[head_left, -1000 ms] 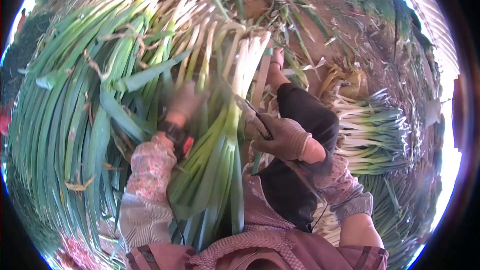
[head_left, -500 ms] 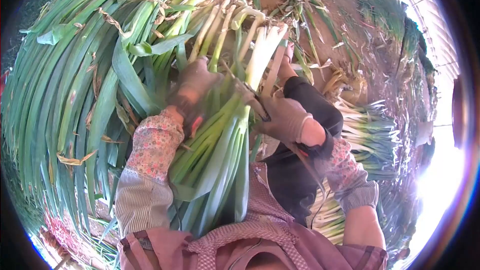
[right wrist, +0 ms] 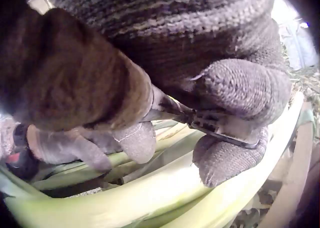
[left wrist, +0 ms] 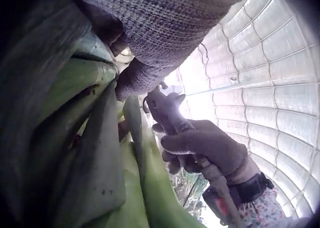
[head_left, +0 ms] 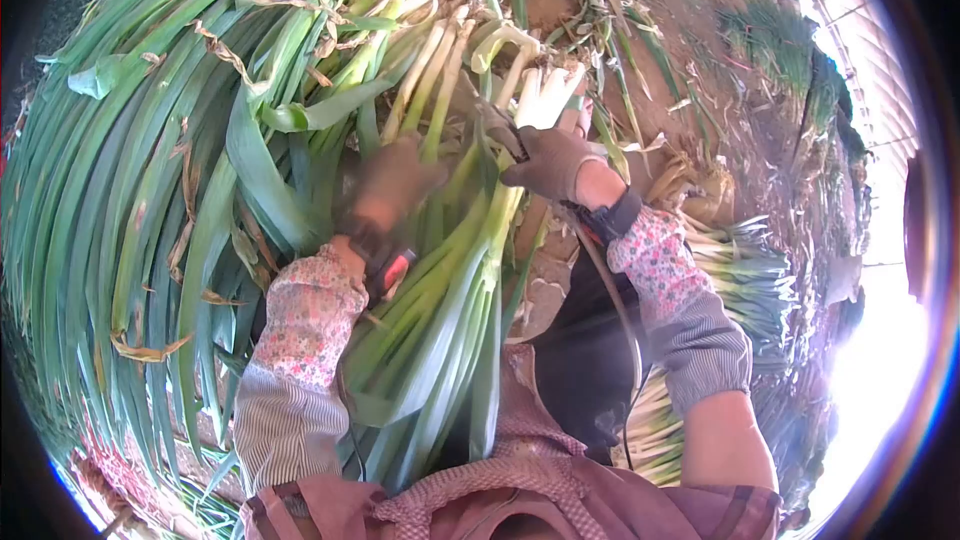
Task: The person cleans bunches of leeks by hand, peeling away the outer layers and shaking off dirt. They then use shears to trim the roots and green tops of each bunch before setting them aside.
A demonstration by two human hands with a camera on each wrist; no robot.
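In the head view, a bunch of long green onions [head_left: 450, 290] lies across the person's lap, white ends pointing away. My gloved right hand [head_left: 550, 165] grips an air blow gun [left wrist: 167, 108] just over the white stalks; its hose [head_left: 608, 275] runs back past the wrist. The right wrist view shows the gun's metal part [right wrist: 220, 128] between the gloved fingers, close above the stalks. To the left, my gloved left hand [head_left: 400, 180], blurred, is among the stalks. In the left wrist view its fingers [left wrist: 137, 80] pinch green onion leaves [left wrist: 100, 138], partly hidden behind the glove.
A big pile of untrimmed green onions [head_left: 130, 190] fills the left side. Cleaned green onions [head_left: 750, 265] lie in a bundle at the right, by a dark-trousered leg [head_left: 580, 340]. Stripped leaves and scraps [head_left: 620, 50] litter the soil ahead.
My right hand has moved forward along the stalks toward their white ends, with the air blow gun in it. The left hand moves slightly among the stalks; the view has shifted a little.
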